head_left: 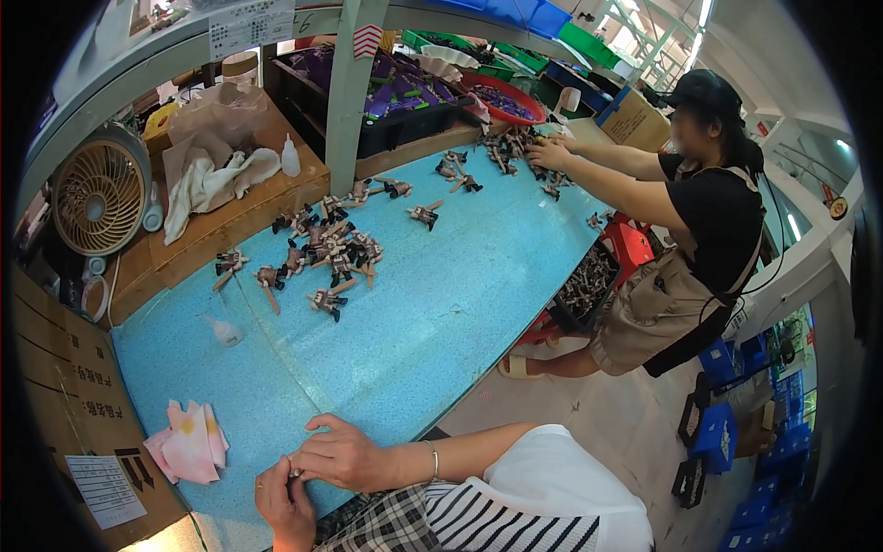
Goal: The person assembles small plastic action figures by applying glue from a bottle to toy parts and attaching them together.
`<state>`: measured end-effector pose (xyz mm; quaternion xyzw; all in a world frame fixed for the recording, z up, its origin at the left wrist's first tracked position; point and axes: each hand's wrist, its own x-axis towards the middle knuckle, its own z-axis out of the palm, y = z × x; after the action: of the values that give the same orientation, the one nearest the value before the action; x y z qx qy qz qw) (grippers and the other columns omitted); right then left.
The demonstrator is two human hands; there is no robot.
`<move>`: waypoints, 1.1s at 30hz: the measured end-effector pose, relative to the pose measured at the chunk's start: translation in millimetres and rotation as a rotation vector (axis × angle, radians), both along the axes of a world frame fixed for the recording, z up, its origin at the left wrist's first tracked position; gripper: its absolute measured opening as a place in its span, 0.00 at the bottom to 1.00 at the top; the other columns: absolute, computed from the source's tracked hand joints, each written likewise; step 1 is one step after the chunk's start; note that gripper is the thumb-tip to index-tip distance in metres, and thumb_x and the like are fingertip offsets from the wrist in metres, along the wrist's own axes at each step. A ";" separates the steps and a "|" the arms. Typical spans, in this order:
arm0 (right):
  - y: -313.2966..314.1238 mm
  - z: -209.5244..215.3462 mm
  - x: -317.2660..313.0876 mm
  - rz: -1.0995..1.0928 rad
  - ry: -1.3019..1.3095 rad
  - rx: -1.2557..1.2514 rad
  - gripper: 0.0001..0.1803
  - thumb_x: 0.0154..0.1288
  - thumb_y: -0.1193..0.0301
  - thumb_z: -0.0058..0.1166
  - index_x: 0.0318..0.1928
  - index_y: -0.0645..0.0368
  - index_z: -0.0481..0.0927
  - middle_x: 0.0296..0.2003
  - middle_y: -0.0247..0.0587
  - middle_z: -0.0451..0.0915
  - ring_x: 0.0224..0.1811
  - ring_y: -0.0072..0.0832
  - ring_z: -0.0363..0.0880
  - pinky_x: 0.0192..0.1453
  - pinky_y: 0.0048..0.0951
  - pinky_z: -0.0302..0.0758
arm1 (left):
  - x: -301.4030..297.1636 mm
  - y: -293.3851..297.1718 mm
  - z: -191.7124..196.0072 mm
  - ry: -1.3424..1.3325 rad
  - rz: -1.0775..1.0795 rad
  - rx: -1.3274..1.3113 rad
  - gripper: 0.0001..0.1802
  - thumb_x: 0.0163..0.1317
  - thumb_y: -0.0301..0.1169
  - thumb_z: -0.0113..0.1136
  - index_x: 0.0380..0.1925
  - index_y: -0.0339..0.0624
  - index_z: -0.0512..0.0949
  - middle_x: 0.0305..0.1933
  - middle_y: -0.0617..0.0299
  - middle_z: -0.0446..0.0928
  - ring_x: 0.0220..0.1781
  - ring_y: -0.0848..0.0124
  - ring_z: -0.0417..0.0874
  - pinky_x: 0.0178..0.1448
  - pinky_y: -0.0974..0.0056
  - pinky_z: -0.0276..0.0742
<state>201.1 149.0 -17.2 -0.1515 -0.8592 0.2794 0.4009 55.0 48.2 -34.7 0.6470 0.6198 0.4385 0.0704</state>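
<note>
Both hands meet at the near table edge. The left hand [287, 504] and right hand [342, 453] pinch one tiny piece [293, 473] between fingertips, too small to identify. Work looks barely begun: the pile of toy figures [326, 250] lies well beyond them, untouched. A pink rag [189, 443] sits left of the hands; farther left, a white label sheet [104, 489] on a brown carton [75, 386]. Farthest, a white sign [250, 25] hangs overhead.

White printed notice [250, 26] hangs on the upper shelf rail. Brown cardboard cartons [69, 386] stand at the bench's left edge, bearing a white paper label [104, 489]. Another brown carton [635, 120] sits far right.
</note>
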 end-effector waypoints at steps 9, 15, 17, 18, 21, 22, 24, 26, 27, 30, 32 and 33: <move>1.3 0.6 -2.7 -0.024 0.034 0.034 0.12 0.52 0.70 0.59 0.37 0.59 0.75 0.24 0.33 0.72 0.29 0.29 0.74 0.47 0.35 0.69 | 1.5 0.0 4.2 -0.004 -0.003 -0.011 0.20 0.49 0.13 0.55 0.46 0.31 0.74 0.33 0.51 0.77 0.33 0.58 0.77 0.38 0.61 0.72; 2.8 2.0 0.0 0.010 -0.028 0.007 0.14 0.52 0.70 0.63 0.39 0.61 0.78 0.34 0.35 0.80 0.34 0.28 0.79 0.47 0.35 0.73 | 1.4 0.9 6.3 -0.005 -0.006 -0.014 0.21 0.49 0.13 0.55 0.46 0.30 0.74 0.34 0.51 0.78 0.33 0.58 0.78 0.39 0.60 0.72; 2.5 1.6 0.3 0.012 -0.030 0.007 0.14 0.52 0.70 0.63 0.39 0.61 0.77 0.34 0.35 0.81 0.34 0.28 0.79 0.46 0.35 0.73 | 1.9 1.2 7.1 -0.007 -0.008 -0.010 0.21 0.49 0.13 0.55 0.47 0.30 0.73 0.34 0.51 0.78 0.33 0.58 0.78 0.39 0.60 0.72; 2.6 0.7 0.6 0.012 -0.026 0.008 0.14 0.52 0.70 0.63 0.39 0.61 0.78 0.34 0.35 0.81 0.34 0.28 0.79 0.46 0.35 0.73 | 2.1 1.4 7.1 -0.004 -0.014 -0.005 0.21 0.49 0.13 0.55 0.47 0.30 0.73 0.34 0.51 0.78 0.33 0.58 0.78 0.38 0.60 0.71; 2.3 -1.8 -0.2 0.009 -0.016 0.010 0.14 0.52 0.71 0.63 0.39 0.61 0.78 0.35 0.36 0.81 0.34 0.28 0.79 0.46 0.34 0.72 | 1.1 0.9 4.3 -0.003 -0.019 0.005 0.21 0.49 0.13 0.55 0.47 0.30 0.73 0.33 0.51 0.78 0.32 0.58 0.78 0.38 0.60 0.71; 2.4 -2.6 -0.9 0.007 -0.008 0.012 0.14 0.52 0.71 0.63 0.39 0.61 0.78 0.35 0.36 0.81 0.34 0.28 0.79 0.45 0.34 0.72 | 0.5 0.9 3.0 -0.003 -0.019 0.012 0.22 0.49 0.13 0.55 0.47 0.30 0.73 0.33 0.51 0.78 0.32 0.58 0.78 0.38 0.59 0.71; 0.8 -2.6 -0.6 0.004 -0.004 0.006 0.13 0.52 0.71 0.63 0.38 0.61 0.78 0.35 0.36 0.81 0.35 0.28 0.79 0.45 0.34 0.72 | 1.4 0.5 4.7 0.004 -0.015 0.013 0.22 0.49 0.13 0.55 0.48 0.30 0.73 0.33 0.51 0.77 0.32 0.58 0.78 0.38 0.59 0.71; 0.9 -2.4 -1.4 -0.001 0.000 -0.003 0.13 0.52 0.71 0.63 0.38 0.61 0.78 0.35 0.36 0.81 0.35 0.27 0.79 0.45 0.33 0.72 | 1.7 1.7 6.7 0.011 -0.012 0.010 0.22 0.49 0.13 0.55 0.48 0.30 0.73 0.33 0.51 0.77 0.32 0.58 0.78 0.38 0.59 0.71; 1.5 -2.2 -2.2 -0.008 0.011 0.018 0.13 0.53 0.70 0.61 0.39 0.61 0.77 0.33 0.36 0.79 0.34 0.28 0.78 0.44 0.34 0.72 | 1.7 2.4 7.7 0.017 -0.014 0.008 0.22 0.49 0.13 0.55 0.48 0.30 0.73 0.33 0.51 0.77 0.32 0.58 0.78 0.38 0.59 0.71; 2.0 -0.8 -3.7 -0.017 0.031 0.034 0.13 0.54 0.70 0.59 0.39 0.62 0.76 0.30 0.35 0.77 0.32 0.29 0.77 0.44 0.34 0.71 | 1.3 2.6 6.8 0.026 -0.015 0.012 0.22 0.50 0.13 0.55 0.49 0.31 0.73 0.32 0.51 0.77 0.32 0.58 0.78 0.37 0.59 0.71; 2.0 -1.6 -4.0 -0.020 0.042 0.032 0.13 0.54 0.70 0.59 0.39 0.62 0.76 0.30 0.36 0.77 0.32 0.29 0.77 0.44 0.33 0.71 | 0.7 2.4 5.3 0.030 -0.015 0.022 0.23 0.50 0.13 0.55 0.49 0.31 0.72 0.32 0.51 0.77 0.31 0.58 0.78 0.37 0.59 0.71; 2.0 -2.2 -4.2 -0.022 0.040 0.029 0.13 0.54 0.70 0.59 0.39 0.62 0.76 0.30 0.36 0.77 0.32 0.28 0.77 0.44 0.33 0.71 | 0.4 2.1 4.3 0.028 -0.015 0.017 0.23 0.50 0.13 0.55 0.49 0.31 0.72 0.32 0.51 0.77 0.31 0.58 0.77 0.37 0.59 0.71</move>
<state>196.9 150.9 -19.4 -0.1493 -0.8535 0.2653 0.4230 55.4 50.3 -30.4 0.6584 0.6120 0.4340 0.0594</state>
